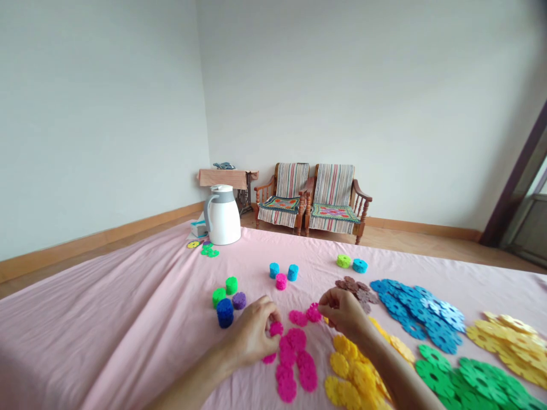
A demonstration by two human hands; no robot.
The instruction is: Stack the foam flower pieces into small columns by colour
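My left hand (pixel 254 331) curls its thumb and fingers around a pink snowflake disc (pixel 276 328), just left of a spread of loose pink snowflake discs (pixel 294 340) on the cloth. Fingertips of my right hand (pixel 344 310) pinch the edge of another pink disc (pixel 314 312); whether it is one disc or more is hard to tell. One flat pink disc (pixel 298 318) lies between the two hands. Beyond them stands a short pink stack (pixel 281 281) beside two light-blue stacks (pixel 274 270).
Piles of yellow (pixel 356 376), green (pixel 474 378), blue (pixel 416 310) and brown discs (pixel 354 290) lie at right. Green (pixel 231 285), purple (pixel 239 300) and dark-blue stacks (pixel 224 313) stand at left. A white jug (pixel 224 219) stands on the pink cloth (pixel 128 319) at the back.
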